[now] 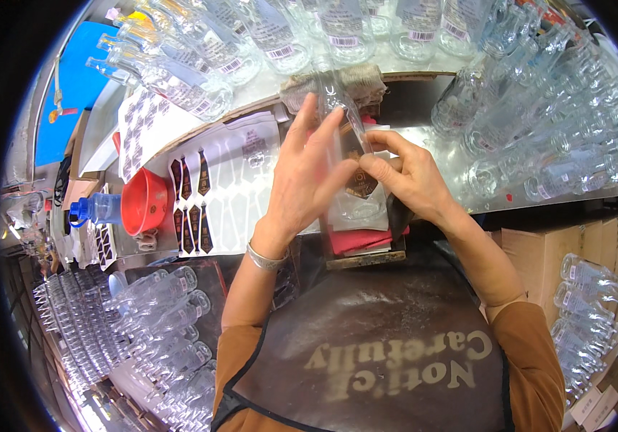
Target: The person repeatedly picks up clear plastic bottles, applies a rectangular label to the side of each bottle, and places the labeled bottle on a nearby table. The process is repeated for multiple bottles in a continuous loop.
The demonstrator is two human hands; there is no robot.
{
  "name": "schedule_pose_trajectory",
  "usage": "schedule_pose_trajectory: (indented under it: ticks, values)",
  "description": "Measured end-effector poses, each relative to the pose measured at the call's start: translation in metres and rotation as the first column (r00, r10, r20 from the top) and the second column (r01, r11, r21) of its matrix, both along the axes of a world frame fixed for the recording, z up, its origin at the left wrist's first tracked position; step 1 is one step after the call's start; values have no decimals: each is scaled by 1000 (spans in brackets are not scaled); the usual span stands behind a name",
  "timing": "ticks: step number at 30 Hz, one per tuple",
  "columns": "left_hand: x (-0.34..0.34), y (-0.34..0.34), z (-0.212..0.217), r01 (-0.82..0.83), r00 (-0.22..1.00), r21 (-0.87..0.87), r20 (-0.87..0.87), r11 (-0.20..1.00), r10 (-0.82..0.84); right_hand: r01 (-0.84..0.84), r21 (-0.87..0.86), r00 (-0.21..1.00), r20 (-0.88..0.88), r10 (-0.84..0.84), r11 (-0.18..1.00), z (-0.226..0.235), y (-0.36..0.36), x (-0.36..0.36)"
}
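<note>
A clear glass bottle (359, 207) lies in front of me on a narrow stand, its neck pointing away. A dark, tie-shaped label (361, 184) shows on its upper side. My left hand (307, 169) is over the bottle's left side, fingers stretched and apart, with the thumb blurred across the glass. On the other side, my right hand (411, 171) is closed at the bottle's edge, thumb and fingers against it beside the label. To the left, a sheet of tie-shaped labels (204, 176) lies flat, with dark ones along its left part and pale outlines on the rest.
Rows of clear bottles (345, 36) stand along the back, with more bottles (554, 122) at right. A red bowl (145, 201) and a blue-capped bottle (99, 209) sit left. Folded cloth (359, 85) lies beyond the stand. Bottles (165, 309) are stacked lower left; cardboard boxes (539, 252) stand lower right.
</note>
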State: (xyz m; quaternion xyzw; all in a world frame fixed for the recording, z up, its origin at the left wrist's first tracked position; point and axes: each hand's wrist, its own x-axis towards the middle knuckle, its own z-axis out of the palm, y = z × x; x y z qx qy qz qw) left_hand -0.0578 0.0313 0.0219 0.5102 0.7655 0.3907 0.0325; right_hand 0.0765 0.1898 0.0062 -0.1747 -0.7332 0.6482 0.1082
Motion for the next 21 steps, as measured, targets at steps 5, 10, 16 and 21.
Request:
schedule_pose_trajectory:
  ticks: [5, 10, 16, 21]
  values:
    - [27, -16, -2, -168, 564, 90, 825, 982, 21, -64, -68, 997, 41, 67, 996, -12, 6, 18]
    - [39, -17, -8, -110, 542, 122, 839, 986, -44, -69, -12, 997, 15, 69, 998, -3, -4, 27]
    - [42, -17, -15, -77, 491, 216, 858, 973, -152, -62, 39, 997, 41, 60, 997, 0, -5, 24]
    - [40, -19, -15, -79, 452, 222, 877, 972, -163, -45, 18, 999, 29, 45, 999, -2, -7, 24]
